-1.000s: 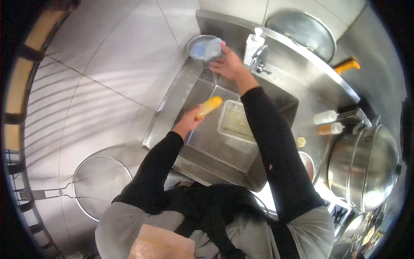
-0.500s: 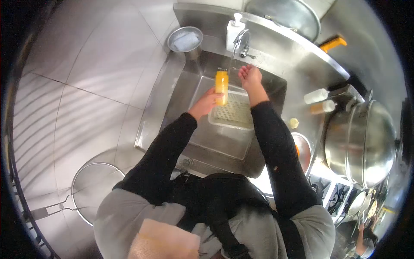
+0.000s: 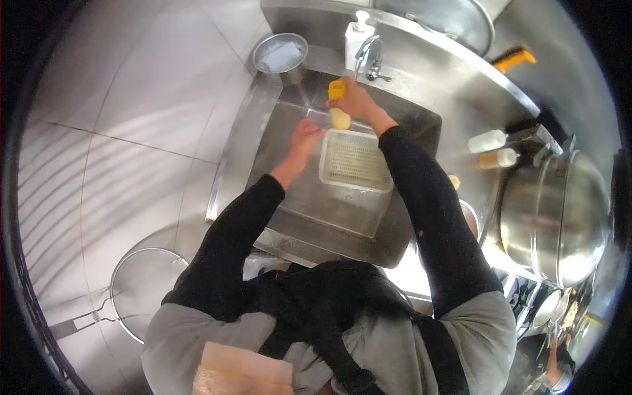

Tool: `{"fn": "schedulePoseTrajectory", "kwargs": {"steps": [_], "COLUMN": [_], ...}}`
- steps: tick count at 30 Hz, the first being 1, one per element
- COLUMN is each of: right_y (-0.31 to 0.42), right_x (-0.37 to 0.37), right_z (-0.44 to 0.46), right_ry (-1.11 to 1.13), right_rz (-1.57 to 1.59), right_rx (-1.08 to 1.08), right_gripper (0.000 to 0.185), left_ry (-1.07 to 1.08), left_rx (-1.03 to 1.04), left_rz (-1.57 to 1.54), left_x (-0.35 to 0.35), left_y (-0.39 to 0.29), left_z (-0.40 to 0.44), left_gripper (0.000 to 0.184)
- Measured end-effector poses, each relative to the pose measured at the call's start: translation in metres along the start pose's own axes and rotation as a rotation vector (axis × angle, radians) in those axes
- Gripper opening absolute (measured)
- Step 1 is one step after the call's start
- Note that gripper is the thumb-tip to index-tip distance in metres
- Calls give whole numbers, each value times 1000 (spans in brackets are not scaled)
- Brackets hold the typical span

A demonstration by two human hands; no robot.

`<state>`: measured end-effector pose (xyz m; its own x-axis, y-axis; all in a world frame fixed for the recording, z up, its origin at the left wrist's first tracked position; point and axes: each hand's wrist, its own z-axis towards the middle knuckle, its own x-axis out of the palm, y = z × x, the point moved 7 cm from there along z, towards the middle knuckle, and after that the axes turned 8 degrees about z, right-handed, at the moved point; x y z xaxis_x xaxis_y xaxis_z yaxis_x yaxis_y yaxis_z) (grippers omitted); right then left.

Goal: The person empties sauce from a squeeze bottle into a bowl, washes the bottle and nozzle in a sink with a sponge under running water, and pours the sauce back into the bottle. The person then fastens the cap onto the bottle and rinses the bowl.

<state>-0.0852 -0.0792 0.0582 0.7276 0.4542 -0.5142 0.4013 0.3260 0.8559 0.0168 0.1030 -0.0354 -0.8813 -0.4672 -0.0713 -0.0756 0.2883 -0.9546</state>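
Note:
Under the faucet (image 3: pixel 368 54), my right hand (image 3: pixel 359 102) is wrapped round the middle of a yellow bottle (image 3: pixel 340 120). The bottle's deeper yellow end points toward the faucet and its paler end toward me. My left hand (image 3: pixel 304 139) is off the bottle, just to its lower left, with its fingers apart and nothing in it. Both hands are over the metal sink (image 3: pixel 316 214). Directly below the bottle, a white perforated basket (image 3: pixel 355 189) sits in the basin.
A metal pot (image 3: pixel 293 72) with a whitish item inside stands at the sink's back left corner. Behind the faucet is a white pump bottle (image 3: pixel 355 43). Squeeze bottles (image 3: pixel 487 141) and a large steel pot (image 3: pixel 556 217) stand right. A round strainer (image 3: pixel 148 283) is at lower left.
The yellow bottle has passed from my left hand to my right. My left hand has drawn back to the left, while my right has moved left to the bottle.

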Motion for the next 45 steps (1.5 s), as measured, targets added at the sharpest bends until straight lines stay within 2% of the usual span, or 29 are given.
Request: {"fn": "schedulePoseTrajectory", "kwargs": {"steps": [1, 2, 3, 4, 5, 7, 9, 10, 11, 13, 14, 16, 17, 19, 23, 27, 29, 30, 32, 33, 35, 36, 37, 39, 41, 43, 44, 45], "right_y": [6, 9, 10, 14, 17, 20, 14, 0, -1, -33, -50, -96, -104, -110, -109, -106, -97, -84, -54, -43, -22, -17, -11, 20, 42, 52, 45, 38], "right_x": [8, -1, 0, 7, 13, 8, -22, -3, -4, -15, -15, 13, 14, 25, 26, 31, 29, 29, 22, 22, 30, 29, 31, -3, -15, -18, -17, -13], "right_z": [11, 23, 25, 25, 23, 18, 7, 4, -6, -28, -30, -48, -52, -66, -71, -57, -55, -51, -39, -33, -8, 6, 15, 34, 22, 12, 10, 5], "right_ry": [137, -1, 12, 101, 184, 208, -163, 50, 45, -131, -139, -148, -160, -162, -167, -79, -189, -177, -104, -94, 188, 245, 250, -105, -125, -66, -63, -13], "right_rz": [-170, -39, -40, -193, -342, -238, 215, -32, -32, 1030, 1025, 1711, 1707, 1932, 2010, 2024, 1931, 1929, 1622, 1622, 1194, 962, 963, 15, 52, 212, 213, 478], "right_rx": [-36, 19, 21, -52, -128, -148, -33, -154, -152, 257, 250, 590, 580, 685, 716, 687, 802, 805, 628, 630, 540, 503, 502, 83, 37, -108, -108, -117], "right_gripper": [78, 81, 81, 80, 79, 76, 70, 59, 59, 46, 46, 39, 39, 45, 49, 51, 42, 42, 38, 38, 41, 54, 54, 62, 68, 58, 58, 53], "left_ry": [7, 2, -4, -11, -17, -43, -57, -64, -60, -102, -93, -92, -79, -101, -82, -48, -54, -69, -92, -99, -113, -98, -82, -83, -86, -90, -92, -51], "left_rx": [-27, -32, -31, -32, -40, -31, -75, -140, -139, -175, -169, -150, -145, -127, -116, -86, -82, -111, -141, -141, -138, -141, -145, -129, -107, -117, -118, -63], "left_rz": [-50, -51, -17, 20, 22, -18, -48, -66, -63, -207, -210, -228, -230, -244, -238, -304, -320, -328, -337, -347, -353, -351, -350, -332, -317, -280, -281, -272], "left_x": [-13, -26, -38, -49, -57, -71, -81, -86, -89, -91, -89, -86, -81, -74, -61, -61, -65, -67, -70, -71, -74, -74, -73, -76, -78, -81, -81, -78], "left_y": [7, 7, 8, 11, 14, 11, 16, 24, 24, 24, 24, 23, 17, 7, -12, -13, -12, -10, -4, -1, 1, 2, 3, 4, 2, 5, 6, 3], "left_z": [-1, -7, -15, -24, -33, -43, -44, -48, -49, -45, -41, -35, -33, -32, -33, -35, -34, -36, -41, -43, -46, -48, -49, -49, -47, -46, -44, -39], "left_gripper": [64, 64, 56, 49, 49, 39, 39, 38, 38, 37, 37, 37, 37, 37, 37, 39, 39, 39, 39, 38, 37, 36, 35, 34, 34, 34, 34, 33]}}
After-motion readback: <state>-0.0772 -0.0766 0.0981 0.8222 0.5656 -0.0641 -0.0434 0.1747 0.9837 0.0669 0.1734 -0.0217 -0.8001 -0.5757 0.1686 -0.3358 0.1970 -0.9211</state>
